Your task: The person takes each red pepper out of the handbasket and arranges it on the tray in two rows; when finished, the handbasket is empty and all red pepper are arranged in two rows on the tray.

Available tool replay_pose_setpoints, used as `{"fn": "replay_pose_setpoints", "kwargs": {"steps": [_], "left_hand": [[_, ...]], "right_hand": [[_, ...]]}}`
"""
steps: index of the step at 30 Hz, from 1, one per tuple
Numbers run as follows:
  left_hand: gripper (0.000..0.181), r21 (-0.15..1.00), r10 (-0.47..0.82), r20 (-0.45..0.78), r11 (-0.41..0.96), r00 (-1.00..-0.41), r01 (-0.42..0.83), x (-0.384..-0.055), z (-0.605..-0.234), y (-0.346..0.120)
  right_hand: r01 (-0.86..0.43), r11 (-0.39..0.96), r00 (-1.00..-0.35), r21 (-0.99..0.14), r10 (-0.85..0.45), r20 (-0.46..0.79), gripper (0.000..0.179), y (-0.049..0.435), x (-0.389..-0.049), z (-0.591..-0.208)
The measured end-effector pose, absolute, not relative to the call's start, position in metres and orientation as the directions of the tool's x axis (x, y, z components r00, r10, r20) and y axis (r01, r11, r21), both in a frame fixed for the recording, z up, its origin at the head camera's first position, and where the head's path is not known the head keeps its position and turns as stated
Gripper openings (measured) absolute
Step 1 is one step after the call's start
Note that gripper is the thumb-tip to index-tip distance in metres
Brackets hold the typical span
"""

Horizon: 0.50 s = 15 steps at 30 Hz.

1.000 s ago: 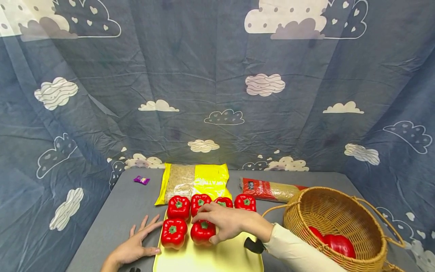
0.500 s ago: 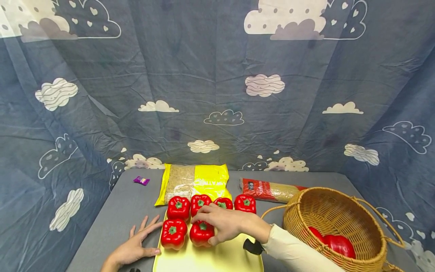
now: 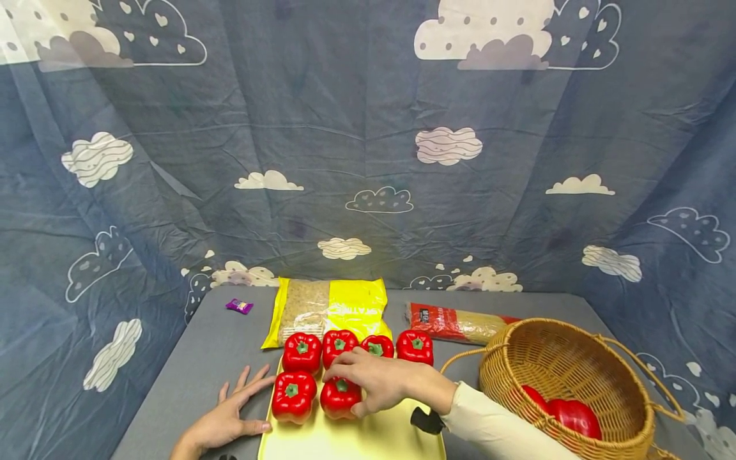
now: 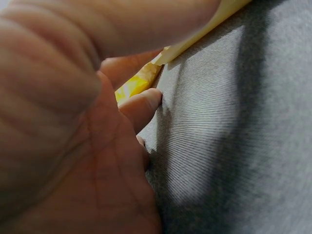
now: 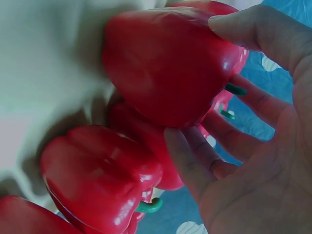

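Observation:
My right hand [image 3: 382,382] holds a red bell pepper [image 3: 339,407] with a green stem, which stands in the front row on a pale yellow tray [image 3: 356,444]. In the right wrist view, thumb and fingers lie on opposite sides of this pepper [image 5: 165,63]. To its left is another bell pepper [image 3: 293,402]. Several more form a row behind, among them a bell pepper [image 3: 415,347] at the right end; my right hand partly covers that row. With fingers spread, my left hand [image 3: 227,415] rests on the grey table, its thumb at the tray's left edge.
A wicker basket [image 3: 500,377] with red items inside stands at the right. Behind the tray lie a yellow pasta bag [image 3: 356,303] and a red-and-clear packet [image 3: 454,321] of long noodles. A small purple wrapped sweet [image 3: 239,306] is at the back left.
My right hand and the bell pepper it holds have shifted very slightly left on the tray. The left hand has stayed in place.

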State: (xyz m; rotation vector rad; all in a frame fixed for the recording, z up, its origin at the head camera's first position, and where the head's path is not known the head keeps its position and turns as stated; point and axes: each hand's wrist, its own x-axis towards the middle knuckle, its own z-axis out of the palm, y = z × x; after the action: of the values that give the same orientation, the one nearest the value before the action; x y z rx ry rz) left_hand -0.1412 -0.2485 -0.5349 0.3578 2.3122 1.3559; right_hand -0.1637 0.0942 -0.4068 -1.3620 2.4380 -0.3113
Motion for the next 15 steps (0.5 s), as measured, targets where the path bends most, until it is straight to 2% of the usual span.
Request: {"fn": "replay_pose_setpoints", "kwargs": {"steps": [15], "left_hand": [[0.08,0.874,0.431,-0.231,0.486,-0.872,0.009,-0.1424,-0.538,-0.2495]], "right_hand": [[-0.794,0.505,-0.478,-0.337,-0.863,-0.166,0.063,0.0939,-0.1634,-0.4025]]}}
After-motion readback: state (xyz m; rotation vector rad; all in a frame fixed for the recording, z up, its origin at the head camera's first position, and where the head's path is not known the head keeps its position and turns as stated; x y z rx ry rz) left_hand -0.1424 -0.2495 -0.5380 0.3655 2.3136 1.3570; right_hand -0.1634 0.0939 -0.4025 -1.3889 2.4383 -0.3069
